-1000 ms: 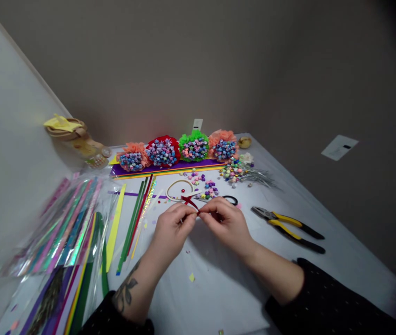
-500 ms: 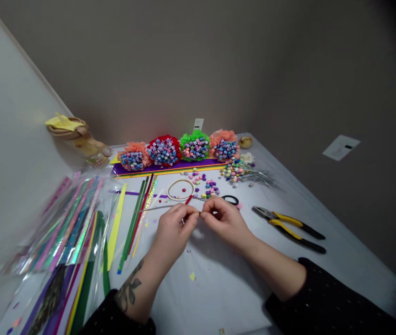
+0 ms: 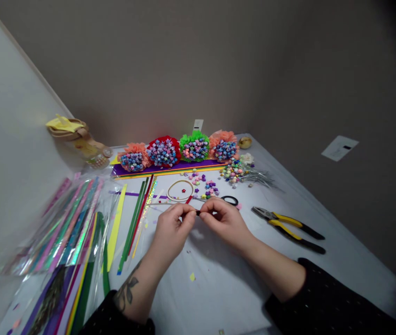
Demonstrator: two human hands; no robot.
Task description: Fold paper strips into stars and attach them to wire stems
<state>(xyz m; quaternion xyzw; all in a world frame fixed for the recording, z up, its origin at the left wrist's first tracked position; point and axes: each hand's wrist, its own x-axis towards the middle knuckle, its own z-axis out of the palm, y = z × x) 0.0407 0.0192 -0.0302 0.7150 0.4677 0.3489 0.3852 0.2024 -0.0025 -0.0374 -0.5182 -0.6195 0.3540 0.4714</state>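
Observation:
My left hand (image 3: 171, 230) and my right hand (image 3: 226, 224) meet over the middle of the table, fingertips pinched close together. Between them shows a small dark bit of a paper strip (image 3: 198, 212). A thin greyish tail (image 3: 159, 204) runs out leftward behind my left hand, seemingly part of the same strip. Just beyond the fingers lie a red strip piece (image 3: 188, 199), scissors with a black handle (image 3: 230, 200), a thin beige ring (image 3: 168, 191) and a tiny red star (image 3: 184, 190). Small purple paper stars (image 3: 211, 188) are scattered behind.
Pliers (image 3: 288, 228) with yellow-black handles lie right. Several crepe-paper flowers filled with stars (image 3: 163, 151) line the back. Green strips (image 3: 135, 221), a yellow strip (image 3: 117, 225) and a clear bag of shiny strips (image 3: 68, 223) lie left. A star pile (image 3: 232, 171) and wires (image 3: 262, 179) sit back right.
My left fingertips have drawn slightly left, away from the right ones, so more of the dark bit shows between them. The strip's greyish tail has shifted up and right.

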